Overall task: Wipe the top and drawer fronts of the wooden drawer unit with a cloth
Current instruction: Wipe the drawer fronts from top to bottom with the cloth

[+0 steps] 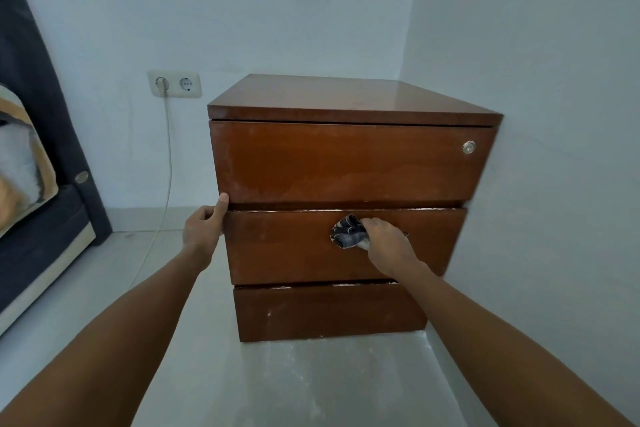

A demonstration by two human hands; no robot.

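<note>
A brown wooden drawer unit (346,163) with three drawer fronts stands on the floor in a room corner, its right side against the wall. My right hand (384,243) presses a crumpled dark patterned cloth (348,231) against the middle drawer front (284,246), near its centre. My left hand (204,224) grips the unit's left edge at the gap between the top and middle drawers, thumb up on the corner. The top drawer front shows pale dusty smears along its left and lower parts and has a small round metal lock (469,147) at its upper right. The top surface (346,94) looks glossy.
A double wall socket (175,84) with a white cable (169,163) hanging to the floor sits left of the unit. A dark bed frame with a mattress and patterned bedding (24,184) fills the left edge. The grey floor (311,381) in front is dusty.
</note>
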